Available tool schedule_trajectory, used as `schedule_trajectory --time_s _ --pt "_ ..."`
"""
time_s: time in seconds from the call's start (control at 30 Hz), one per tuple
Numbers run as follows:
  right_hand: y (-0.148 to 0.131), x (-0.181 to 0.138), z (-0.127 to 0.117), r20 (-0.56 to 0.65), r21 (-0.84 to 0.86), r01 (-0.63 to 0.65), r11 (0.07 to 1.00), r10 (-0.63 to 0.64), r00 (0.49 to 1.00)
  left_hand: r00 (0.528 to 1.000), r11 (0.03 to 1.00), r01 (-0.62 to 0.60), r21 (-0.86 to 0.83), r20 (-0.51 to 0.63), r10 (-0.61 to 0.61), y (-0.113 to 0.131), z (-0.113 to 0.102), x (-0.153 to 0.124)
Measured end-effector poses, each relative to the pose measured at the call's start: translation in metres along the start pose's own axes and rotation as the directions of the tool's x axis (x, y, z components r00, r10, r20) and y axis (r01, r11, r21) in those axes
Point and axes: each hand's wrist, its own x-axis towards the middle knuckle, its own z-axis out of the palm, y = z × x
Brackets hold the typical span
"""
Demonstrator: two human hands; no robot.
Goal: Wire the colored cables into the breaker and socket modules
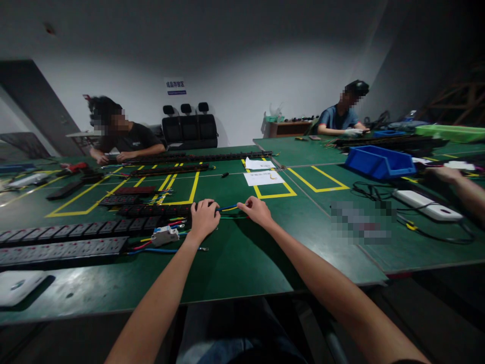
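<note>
My left hand (204, 218) lies curled over the right end of a black power strip (153, 210), hiding that end. Blue and yellow wires (229, 208) come out from under its fingers and run right. My right hand (256, 211) pinches these wires between thumb and fingertips. Below them a green wire (232, 218) spans the gap between the hands. Closer to me lie two more long socket strips, a black one (87, 228) and a grey-faced one (71, 251), with loose wires at their right ends. A small grey-white switch block (165, 235) sits among those wires.
Paper sheets (262, 178) lie beyond my hands. On the right are a blue bin (380, 163), a white elongated device (428, 205) with black cable, and another person's arm (467, 188). A white box (20, 287) stands front left. Two people (138, 139) (338, 119) work across the table.
</note>
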Motion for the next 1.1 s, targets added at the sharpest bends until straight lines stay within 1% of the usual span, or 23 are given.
schedule_trajectory --time_s 0.07,0.13,0.23,0.33,0.6,0.83,0.97,1.1 --pt "0.0004 0.0015 0.0005 -0.020 0.044 -0.003 0.999 0.004 1.000 1.000 1.000 -0.001 -0.004 0.004 0.001 -0.0006 0.0000 0.0000" --pt "0.0013 0.0036 0.0019 -0.054 0.125 0.010 0.992 -0.004 0.999 1.000 1.000 -0.005 -0.007 0.000 0.005 -0.0006 0.0000 -0.0001" --pt "0.0023 0.0063 0.0045 -0.097 0.245 0.061 0.968 -0.038 0.995 1.000 1.000 -0.002 -0.009 -0.005 0.002 -0.0001 0.0002 -0.0004" --pt "0.0023 0.0069 0.0058 -0.127 0.296 0.111 0.949 -0.076 0.989 1.000 1.000 0.006 -0.006 -0.003 -0.006 0.0000 0.0009 -0.0002" --pt "0.0003 0.0040 0.0040 -0.163 0.285 0.193 0.939 -0.151 0.975 0.999 1.000 -0.022 -0.013 -0.026 0.022 -0.0034 0.0049 -0.0004" --pt "0.0006 0.0040 0.0045 -0.177 0.256 0.175 0.951 -0.132 0.975 0.999 1.000 -0.004 0.005 -0.042 0.004 -0.0003 0.0038 -0.0012" --pt "0.0009 0.0033 0.0041 -0.157 0.251 0.158 0.955 -0.121 0.980 0.999 1.000 -0.015 -0.005 -0.045 0.015 -0.0019 0.0051 -0.0006" --pt "0.0010 0.0031 0.0040 -0.161 0.259 0.168 0.951 -0.129 0.979 0.999 1.000 -0.024 -0.016 -0.044 0.024 -0.0039 0.0064 -0.0003"
